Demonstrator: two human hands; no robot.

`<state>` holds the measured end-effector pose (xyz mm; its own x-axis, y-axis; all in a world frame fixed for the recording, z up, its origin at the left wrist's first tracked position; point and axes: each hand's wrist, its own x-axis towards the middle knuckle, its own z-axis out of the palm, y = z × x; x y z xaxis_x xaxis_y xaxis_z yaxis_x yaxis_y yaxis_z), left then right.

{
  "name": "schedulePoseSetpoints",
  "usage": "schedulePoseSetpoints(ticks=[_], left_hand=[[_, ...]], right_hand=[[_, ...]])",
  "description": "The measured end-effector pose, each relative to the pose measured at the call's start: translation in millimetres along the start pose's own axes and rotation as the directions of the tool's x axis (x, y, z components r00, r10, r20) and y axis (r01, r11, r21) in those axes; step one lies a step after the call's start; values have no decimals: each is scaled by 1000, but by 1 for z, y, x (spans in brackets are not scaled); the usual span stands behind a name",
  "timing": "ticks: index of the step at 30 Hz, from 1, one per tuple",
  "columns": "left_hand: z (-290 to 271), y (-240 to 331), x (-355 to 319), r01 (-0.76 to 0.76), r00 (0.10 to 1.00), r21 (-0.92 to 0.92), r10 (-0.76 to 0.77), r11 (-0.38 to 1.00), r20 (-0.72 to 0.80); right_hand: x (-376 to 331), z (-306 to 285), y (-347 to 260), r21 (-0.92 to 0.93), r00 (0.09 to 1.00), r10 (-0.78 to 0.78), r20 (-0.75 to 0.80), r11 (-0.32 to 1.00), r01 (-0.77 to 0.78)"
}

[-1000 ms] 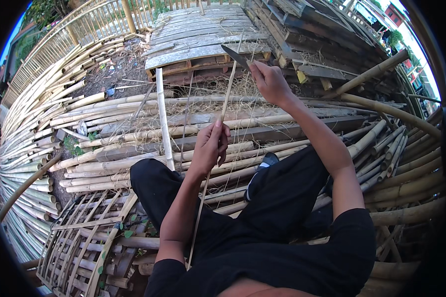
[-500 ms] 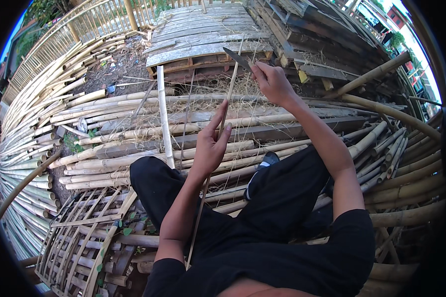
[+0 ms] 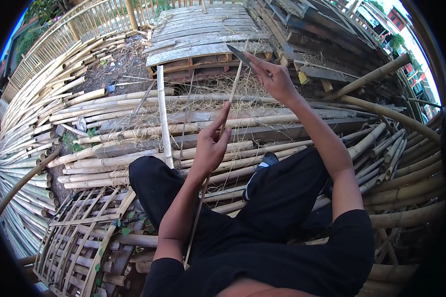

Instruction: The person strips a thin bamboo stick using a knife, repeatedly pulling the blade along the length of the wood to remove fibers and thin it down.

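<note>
The left hand (image 3: 210, 146) pinches a thin bamboo strip (image 3: 218, 141) near its middle, while the right hand (image 3: 277, 79), at 12 o'clock, grips a dark-bladed knife (image 3: 240, 55) set against the strip's upper end. By the look of it, shaving is under way: dry shavings (image 3: 208, 91) lie at 12 o'clock and much of the strip remains below the blade. No packages, labels or signs can be made out among the bamboo poles (image 3: 59, 128) at 9 o'clock.

A thin, pale, matt bamboo strip (image 3: 231, 101) meets a dull grey metal knife blade (image 3: 241, 55). Dry, rough bamboo poles (image 3: 134, 99) fill the frame; weathered grey wooden planks (image 3: 203, 37) lie at upper centre.
</note>
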<state>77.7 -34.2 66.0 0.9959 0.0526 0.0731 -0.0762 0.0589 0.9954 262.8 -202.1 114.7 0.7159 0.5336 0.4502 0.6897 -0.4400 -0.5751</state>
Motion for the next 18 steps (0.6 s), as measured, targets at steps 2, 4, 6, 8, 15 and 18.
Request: schedulePoseSetpoints(ticks=[2, 4, 6, 8, 15, 18], left_hand=[[1, 2, -1, 9, 1000, 33, -9, 999, 10], [2, 3, -1, -7, 1000, 30, 7, 1000, 3], [2, 3, -1, -7, 1000, 24, 7, 1000, 2], [2, 3, -1, 7, 1000, 14, -7, 1000, 7], [-4, -10, 3, -20, 1000, -31, 20, 999, 4], [-6, -4, 1, 21, 999, -26, -20, 999, 41]], right_hand=[[0, -3, 3, -35, 1000, 26, 5, 999, -26], [1, -5, 3, -64, 999, 47, 4, 997, -47], [1, -3, 3, -72, 999, 42, -6, 996, -42], [1, -4, 4, -70, 999, 49, -11, 996, -50], [5, 0, 7, -113, 997, -74, -3, 991, 73], [9, -4, 6, -87, 999, -32, -42, 996, 29]])
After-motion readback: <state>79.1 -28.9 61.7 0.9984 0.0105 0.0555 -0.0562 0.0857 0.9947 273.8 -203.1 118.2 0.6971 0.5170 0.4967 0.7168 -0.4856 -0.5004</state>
